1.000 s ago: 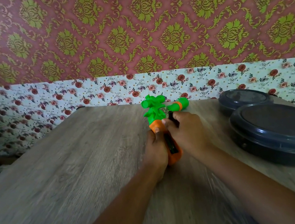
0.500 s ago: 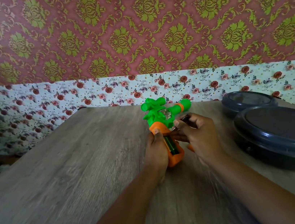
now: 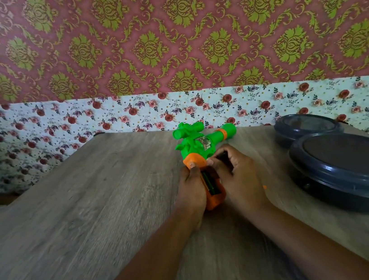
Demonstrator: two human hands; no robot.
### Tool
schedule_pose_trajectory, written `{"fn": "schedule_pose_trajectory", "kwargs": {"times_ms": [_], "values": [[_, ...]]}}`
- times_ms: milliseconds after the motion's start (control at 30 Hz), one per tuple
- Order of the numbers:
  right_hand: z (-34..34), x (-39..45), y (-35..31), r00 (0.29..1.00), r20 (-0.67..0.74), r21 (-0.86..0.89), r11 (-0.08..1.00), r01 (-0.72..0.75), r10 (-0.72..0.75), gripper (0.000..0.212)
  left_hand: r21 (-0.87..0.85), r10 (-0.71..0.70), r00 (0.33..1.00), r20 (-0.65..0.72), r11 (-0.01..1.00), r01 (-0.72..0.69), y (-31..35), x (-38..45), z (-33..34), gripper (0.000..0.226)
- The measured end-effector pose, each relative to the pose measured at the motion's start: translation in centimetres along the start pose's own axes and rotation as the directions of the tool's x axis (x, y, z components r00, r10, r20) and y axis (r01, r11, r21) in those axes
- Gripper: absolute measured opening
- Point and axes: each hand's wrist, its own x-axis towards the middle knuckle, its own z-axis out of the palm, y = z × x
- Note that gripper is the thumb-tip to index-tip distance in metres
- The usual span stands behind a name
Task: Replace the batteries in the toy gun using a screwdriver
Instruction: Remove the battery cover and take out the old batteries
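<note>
The right hand covered most of a dark object held in its fingers; its kind could not be determined. The left hand concealed the near left side of the toy gun grip. Contents of the open battery compartment were too dark to count (one dark cylinder suggested). The larger dark container was cut off by the right edge. An orange fragment behind the right hand remained unidentifiable.

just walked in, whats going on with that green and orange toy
A person is working on a toy gun lying on the wooden table. The left hand grips its orange handle, where the battery compartment is open. The right hand pinches a small dark object, probably a battery, right beside that opening.
</note>
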Motion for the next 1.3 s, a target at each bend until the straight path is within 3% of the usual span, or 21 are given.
{"fn": "schedule_pose_trajectory", "kwargs": {"times_ms": [100,300,467,667,767,900,1033,1167,1300], "values": [[-0.1,1.0,-0.3,0.999,0.03,-0.077,0.996,-0.042,0.044,0.01,0.003,-0.004,1.0,0.014,1.0,0.004,0.0,-0.1,0.1,0.031],[-0.6,4.4,-1.3,0.946,0.182,-0.152,0.958,-0.241,0.267,0.024,0.047,0.043,0.999,0.023,0.998,-0.044,0.2,-0.4,0.2,0.036],[-0.8,6.6,-2.9,0.873,0.372,-0.293,0.932,-0.212,0.315,0.027,0.198,0.102,0.994,0.028,0.975,-0.106,0.2,-0.7,0.0,0.041],[-1.0,7.4,-4.0,0.818,0.383,-0.326,0.892,-0.314,0.428,0.021,0.221,0.122,0.992,0.022,0.967,-0.124,0.5,-1.1,-0.2,0.033],[-1.3,7.0,-4.4,0.84,0.377,-0.32,0.906,-0.276,0.389,0.017,0.201,0.101,0.995,0.007,0.974,-0.101,0.4,-1.0,0.0,0.033],[-2.2,5.5,-4.2,0.904,0.325,-0.247,0.948,-0.203,0.278,0.025,0.168,0.065,0.998,-0.001,0.984,-0.064,0.6,-0.9,0.0,0.029],[-2.8,3.4,-3.3,0.949,0.215,-0.058,0.973,-0.222,0.229,0.022,0.186,0.091,0.996,0.01,0.978,-0.091,0.9,-1.1,-0.1,0.045],[-2.8,1.8,-2.0,0.942,0.158,0.226,0.918,-0.326,0.295,0.017,0.114,0.029,0.999,0.013,0.993,-0.031,0.8,-0.6,-0.2,0.019],[-3.2,1.5,-1.0,0.956,-0.02,0.345,0.9,-0.268,0.293,0.024,0.041,-0.044,0.999,-0.016,0.998,0.045,0.5,0.1,-0.3,0.02]]}}
